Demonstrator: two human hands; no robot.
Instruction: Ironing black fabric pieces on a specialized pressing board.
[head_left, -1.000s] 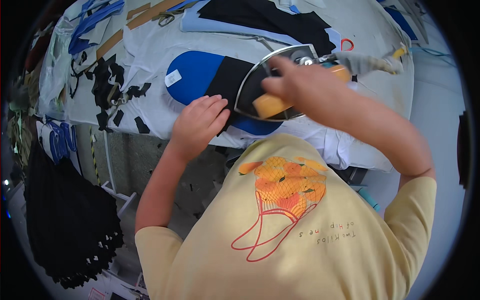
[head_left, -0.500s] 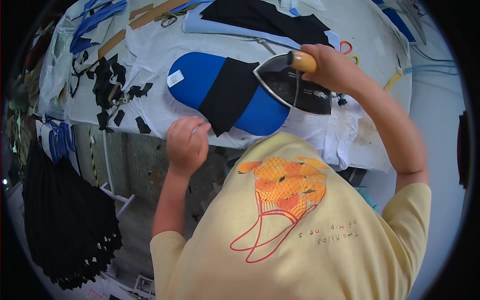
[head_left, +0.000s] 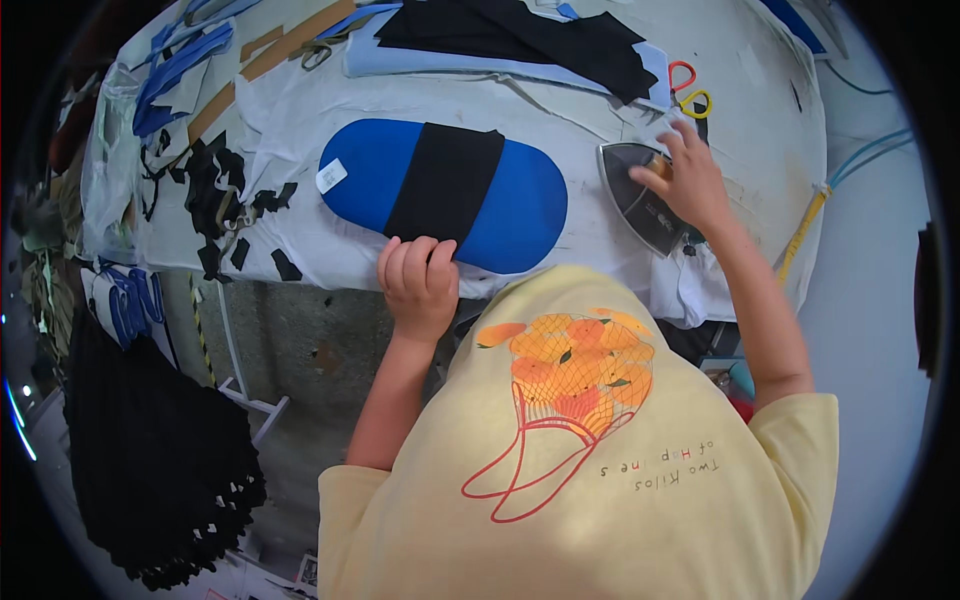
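Note:
A blue oval pad (head_left: 525,205) with a white label at its left end lies on the white-covered table. Across its middle stretches a black fabric piece (head_left: 446,180). My left hand (head_left: 420,285) has its fingers curled over the near edge of this fabric; the thumb is hidden. To the right of the pad, the iron (head_left: 640,205) rests on the table, its pointed end toward the back left. Over its wooden handle, partly covered, my right hand (head_left: 690,182) has its fingers spread and looks let go of it.
Red- and yellow-handled scissors (head_left: 690,90) lie behind the iron. Black cloth pieces (head_left: 520,40) sit on a light blue board (head_left: 450,62) at the back. Black scraps (head_left: 215,190) are scattered on the left. A large black fabric bundle (head_left: 150,460) hangs beyond the near left edge.
The iron has come off the pad and now rests to its right. My right hand has loosened from the handle. My left hand has moved right onto the black fabric's near edge.

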